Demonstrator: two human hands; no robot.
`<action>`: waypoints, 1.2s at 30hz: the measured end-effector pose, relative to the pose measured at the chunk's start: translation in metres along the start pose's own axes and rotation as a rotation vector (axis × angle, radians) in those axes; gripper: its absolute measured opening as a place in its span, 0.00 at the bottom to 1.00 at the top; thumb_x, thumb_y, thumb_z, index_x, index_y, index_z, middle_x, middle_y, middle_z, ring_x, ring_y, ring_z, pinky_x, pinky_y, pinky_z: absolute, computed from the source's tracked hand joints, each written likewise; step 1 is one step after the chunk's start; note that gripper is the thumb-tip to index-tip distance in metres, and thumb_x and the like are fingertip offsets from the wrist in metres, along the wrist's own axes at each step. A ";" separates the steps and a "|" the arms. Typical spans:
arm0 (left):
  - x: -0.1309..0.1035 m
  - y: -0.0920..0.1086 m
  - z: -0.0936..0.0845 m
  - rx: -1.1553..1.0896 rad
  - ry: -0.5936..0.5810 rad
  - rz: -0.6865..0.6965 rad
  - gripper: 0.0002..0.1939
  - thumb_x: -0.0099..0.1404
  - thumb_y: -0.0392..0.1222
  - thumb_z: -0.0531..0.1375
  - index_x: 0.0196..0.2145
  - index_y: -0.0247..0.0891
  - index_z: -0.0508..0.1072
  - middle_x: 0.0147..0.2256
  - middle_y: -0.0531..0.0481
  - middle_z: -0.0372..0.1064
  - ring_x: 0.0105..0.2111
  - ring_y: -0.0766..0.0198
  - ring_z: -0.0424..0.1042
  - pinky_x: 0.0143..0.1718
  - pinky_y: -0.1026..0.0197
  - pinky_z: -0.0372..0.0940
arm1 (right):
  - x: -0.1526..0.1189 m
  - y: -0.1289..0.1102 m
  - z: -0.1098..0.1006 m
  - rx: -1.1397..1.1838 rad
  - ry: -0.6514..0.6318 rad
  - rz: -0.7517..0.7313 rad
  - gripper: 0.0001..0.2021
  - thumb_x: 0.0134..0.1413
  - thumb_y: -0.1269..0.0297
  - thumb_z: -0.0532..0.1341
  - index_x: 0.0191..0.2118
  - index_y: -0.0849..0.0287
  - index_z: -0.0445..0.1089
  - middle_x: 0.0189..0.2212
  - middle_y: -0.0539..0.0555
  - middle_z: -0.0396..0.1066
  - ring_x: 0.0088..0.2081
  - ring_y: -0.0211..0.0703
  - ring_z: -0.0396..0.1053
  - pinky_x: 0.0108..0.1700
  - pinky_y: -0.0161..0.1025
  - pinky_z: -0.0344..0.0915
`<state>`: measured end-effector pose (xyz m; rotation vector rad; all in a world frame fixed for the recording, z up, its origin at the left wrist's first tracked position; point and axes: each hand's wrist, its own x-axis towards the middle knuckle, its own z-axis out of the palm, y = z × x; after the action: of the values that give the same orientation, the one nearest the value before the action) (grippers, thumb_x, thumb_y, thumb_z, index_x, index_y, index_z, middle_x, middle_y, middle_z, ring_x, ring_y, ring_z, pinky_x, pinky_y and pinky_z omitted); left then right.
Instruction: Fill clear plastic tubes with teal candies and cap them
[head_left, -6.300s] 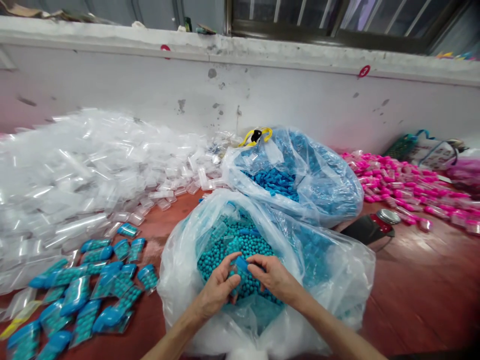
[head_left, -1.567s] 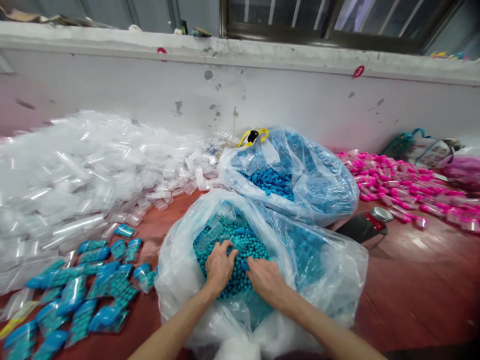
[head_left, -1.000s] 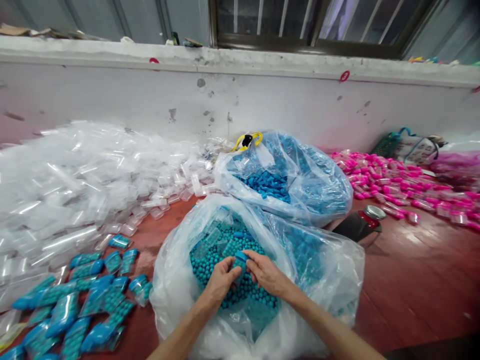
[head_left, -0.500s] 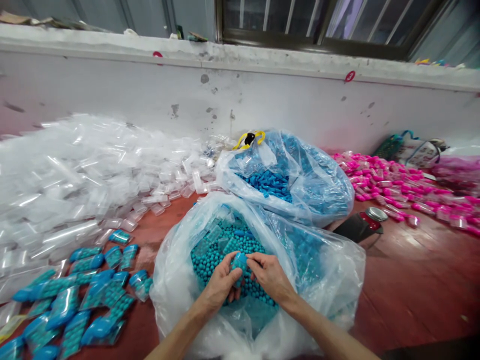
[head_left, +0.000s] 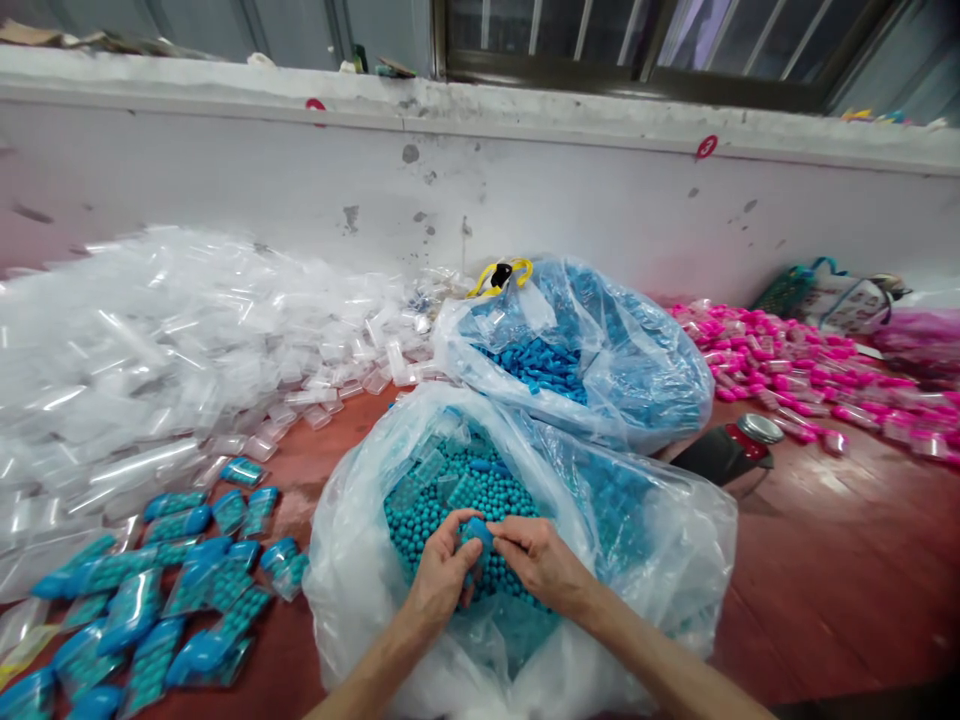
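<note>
Both my hands are over an open clear plastic bag full of teal beads. My left hand is closed around a small packet with a blue top; its lower part is hidden behind my fingers. My right hand pinches the right edge of that blue top between thumb and forefinger. Filled clear packets with teal beads and blue tops lie on the red table to the left.
Behind stands another plastic bag with blue pieces. A heap of clear empty sleeves covers the left back. Pink-topped packets are spread at the right. A dark jar with a metal lid stands on the red table.
The blue top has tilted and dropped slightly between my hands, and less of the packet below it shows. My right hand has moved slightly down. The camera view has shifted a little.
</note>
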<state>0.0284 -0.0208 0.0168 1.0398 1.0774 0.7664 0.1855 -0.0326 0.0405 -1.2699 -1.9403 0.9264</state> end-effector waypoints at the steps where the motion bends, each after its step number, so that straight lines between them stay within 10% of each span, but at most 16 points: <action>1: 0.000 0.001 -0.001 0.022 -0.002 -0.001 0.26 0.52 0.55 0.56 0.44 0.37 0.58 0.15 0.64 0.55 0.08 0.76 0.51 0.09 0.72 0.48 | 0.000 0.001 -0.002 0.016 -0.005 -0.008 0.11 0.54 0.67 0.51 0.30 0.58 0.71 0.24 0.50 0.66 0.29 0.38 0.63 0.35 0.35 0.60; 8: -0.004 0.003 -0.009 0.150 -0.189 -0.019 0.24 0.55 0.57 0.53 0.44 0.40 0.56 0.20 0.60 0.60 0.11 0.74 0.58 0.11 0.71 0.51 | 0.011 0.020 -0.005 0.519 0.033 0.377 0.27 0.41 0.70 0.58 0.52 0.61 0.60 0.30 0.49 0.65 0.20 0.32 0.59 0.23 0.32 0.61; 14: -0.012 0.002 -0.001 0.151 -0.075 0.083 0.30 0.58 0.53 0.53 0.54 0.38 0.50 0.20 0.61 0.53 0.15 0.73 0.53 0.14 0.69 0.53 | 0.002 -0.004 0.004 0.162 -0.018 0.178 0.19 0.52 0.65 0.53 0.52 0.59 0.63 0.39 0.54 0.70 0.39 0.44 0.66 0.44 0.41 0.63; 18: -0.015 0.013 0.004 0.025 -0.047 0.081 0.31 0.55 0.52 0.55 0.54 0.37 0.53 0.27 0.55 0.62 0.18 0.72 0.55 0.18 0.67 0.54 | -0.008 -0.012 0.015 -0.008 -0.119 0.155 0.44 0.38 0.59 0.65 0.61 0.62 0.45 0.58 0.64 0.51 0.58 0.55 0.50 0.55 0.50 0.53; 28: -0.016 0.012 0.014 -0.021 0.068 0.115 0.17 0.54 0.48 0.58 0.39 0.38 0.66 0.29 0.53 0.67 0.31 0.64 0.66 0.34 0.65 0.60 | -0.017 -0.005 0.053 -0.261 0.209 0.027 0.38 0.37 0.63 0.61 0.57 0.65 0.48 0.49 0.69 0.59 0.49 0.59 0.62 0.45 0.51 0.64; 36: -0.013 0.000 0.020 0.196 0.198 0.162 0.11 0.56 0.44 0.54 0.36 0.38 0.66 0.28 0.52 0.67 0.30 0.62 0.66 0.35 0.62 0.61 | -0.024 0.008 0.067 -0.222 0.203 0.077 0.36 0.39 0.63 0.60 0.56 0.68 0.49 0.49 0.71 0.59 0.48 0.61 0.62 0.46 0.53 0.63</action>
<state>0.0433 -0.0384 0.0238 1.2489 1.2670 0.9223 0.1430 -0.0666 -0.0062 -1.5120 -1.8825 0.6034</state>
